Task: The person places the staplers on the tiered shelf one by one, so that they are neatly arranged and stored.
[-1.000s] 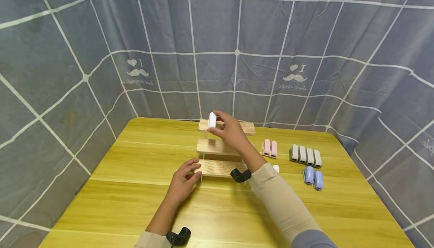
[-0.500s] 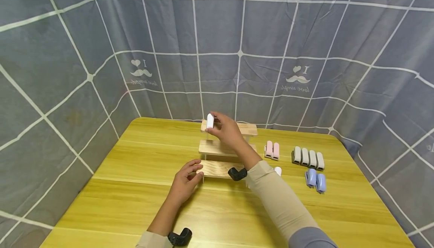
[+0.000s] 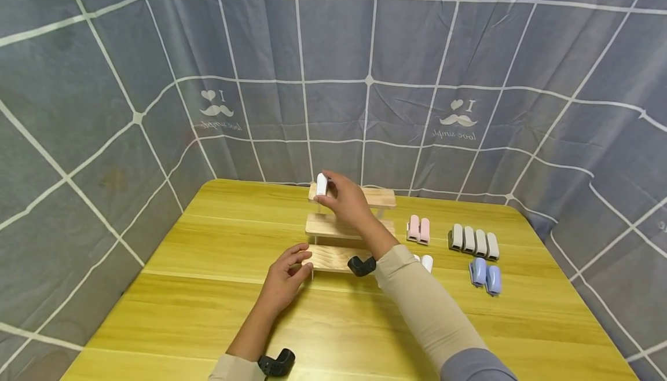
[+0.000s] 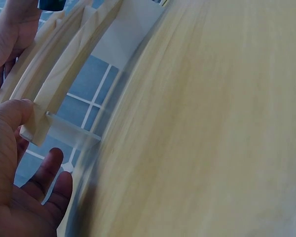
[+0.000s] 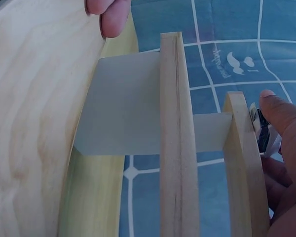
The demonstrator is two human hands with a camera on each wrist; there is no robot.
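At the left end of the top shelf (image 3: 380, 197) of the wooden stand (image 3: 333, 226), the right hand (image 3: 350, 198) pinches a white clip (image 3: 321, 185) between thumb and fingers. The left hand (image 3: 283, 277) holds the left end of the lowest shelf (image 3: 333, 258), with pink clips (image 3: 414, 228), pale grey clips (image 3: 469, 241) and blue clips (image 3: 478, 271) on the table (image 3: 198, 294) to the right.

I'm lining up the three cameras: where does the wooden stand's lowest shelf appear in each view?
Head: the lowest shelf is just below the picture's centre.
Left wrist: the lowest shelf slants through the upper left.
Right wrist: the lowest shelf fills much of the left side.
Shared landmark: the left hand, at the shelf's left end; only fingertips show in the right wrist view.
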